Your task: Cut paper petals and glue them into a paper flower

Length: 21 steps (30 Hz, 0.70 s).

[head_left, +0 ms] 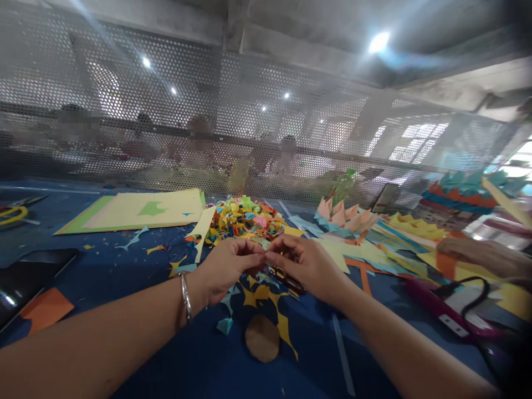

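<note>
My left hand [230, 265] and my right hand [305, 266] meet in the middle of the head view, thumbs and fingertips pinched together. What they pinch is too small or hidden to make out. Under my right palm shows a dark reddish-brown object [291, 281], mostly covered by the fingers. Just beyond my hands rises a pile of small cut paper pieces [245, 216] in many colours. Below them lie yellow paper offcuts [282, 321], a folded light-blue paper piece [225, 326] and a round brown disc [262, 338].
Stacked paper sheets [141, 209] lie back left, scissors with yellow handles [14, 215] and a phone [35, 277] further left. Pointed folded-paper pieces [347, 216] stand right, near a purple power strip [440, 307]. Another person's hand [477, 252] reaches in there. A perforated screen [257, 122] stands behind.
</note>
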Tool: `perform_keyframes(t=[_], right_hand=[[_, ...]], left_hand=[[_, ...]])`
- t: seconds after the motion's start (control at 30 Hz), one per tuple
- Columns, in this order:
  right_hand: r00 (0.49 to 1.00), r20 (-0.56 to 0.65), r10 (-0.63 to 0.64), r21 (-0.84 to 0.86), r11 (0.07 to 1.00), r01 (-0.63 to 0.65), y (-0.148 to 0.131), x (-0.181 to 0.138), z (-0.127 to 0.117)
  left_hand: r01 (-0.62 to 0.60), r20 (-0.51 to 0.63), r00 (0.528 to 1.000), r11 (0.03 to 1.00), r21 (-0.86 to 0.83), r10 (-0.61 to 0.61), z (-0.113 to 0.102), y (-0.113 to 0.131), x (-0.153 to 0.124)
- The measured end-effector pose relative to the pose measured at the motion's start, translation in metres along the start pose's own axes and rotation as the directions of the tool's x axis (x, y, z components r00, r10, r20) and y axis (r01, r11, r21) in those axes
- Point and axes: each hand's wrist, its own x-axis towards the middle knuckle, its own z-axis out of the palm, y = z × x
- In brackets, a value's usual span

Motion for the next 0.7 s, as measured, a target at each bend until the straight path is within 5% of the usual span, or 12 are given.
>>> perform_keyframes(t=[0.17,0.3,0.47,0.7], right_hand=[[0.998,-0.048,-0.034,0.013,0.999,0.035,0.006,0.001,-0.003],[0.995,-0.101,-0.022,0.017,1.000,0.023,0.010,0.003,-0.005],[0.996,-0.086,-0.031,0.010,0.999,0.032,0.010,0.002,-0.004],[0.990,-0.125,-0.060,0.013,0.998,0.062,0.001,-0.001,-0.005]], left_hand=[[-0.072,0.068,0.996,0.940,0.334,0.053,-0.003,0.004,-0.001],[-0.194,0.205,0.977,0.681,0.706,0.066,-0.010,0.001,-0.005],[-0.334,0.287,0.942,0.570,0.750,0.175,-0.011,-0.008,-0.007],[-0.465,0.183,0.860,0.586,0.663,0.476,-0.016,-0.002,0.003]])
